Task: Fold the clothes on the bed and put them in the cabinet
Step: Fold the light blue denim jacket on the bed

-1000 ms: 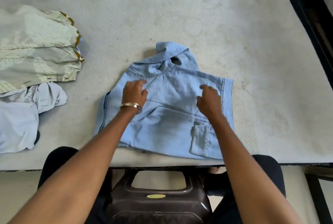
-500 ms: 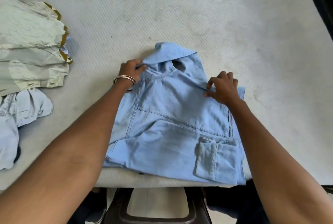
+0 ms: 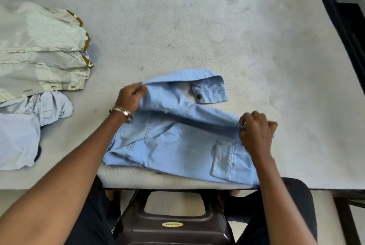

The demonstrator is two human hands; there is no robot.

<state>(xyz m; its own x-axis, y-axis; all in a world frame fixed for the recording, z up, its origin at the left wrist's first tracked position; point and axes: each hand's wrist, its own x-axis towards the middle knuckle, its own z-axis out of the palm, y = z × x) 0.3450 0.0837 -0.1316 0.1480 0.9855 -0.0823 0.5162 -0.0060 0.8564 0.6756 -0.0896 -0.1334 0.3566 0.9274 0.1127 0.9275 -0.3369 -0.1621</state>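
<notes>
A light blue denim shirt (image 3: pixel 177 146) lies partly folded near the front edge of the white mattress (image 3: pixel 197 33). Its far half is lifted and folding toward me. A cuff with a dark button (image 3: pixel 209 92) shows at the far side. My left hand (image 3: pixel 131 97), with a metal bangle on the wrist, grips the shirt's far left edge. My right hand (image 3: pixel 256 132) pinches the far right edge, raised a little off the bed. A chest pocket (image 3: pixel 231 160) faces up near my right forearm.
At the left lie a folded pale green garment (image 3: pixel 39 51) and, nearer me, a pale blue garment (image 3: pixel 23 130). A dark bed frame (image 3: pixel 343 33) runs along the right side. A dark plastic stool (image 3: pixel 173 221) stands between my legs below the bed edge.
Both hands went from resting on the shirt to its far edge, took hold there, and now lift that edge toward me, exposing the buttoned cuff.
</notes>
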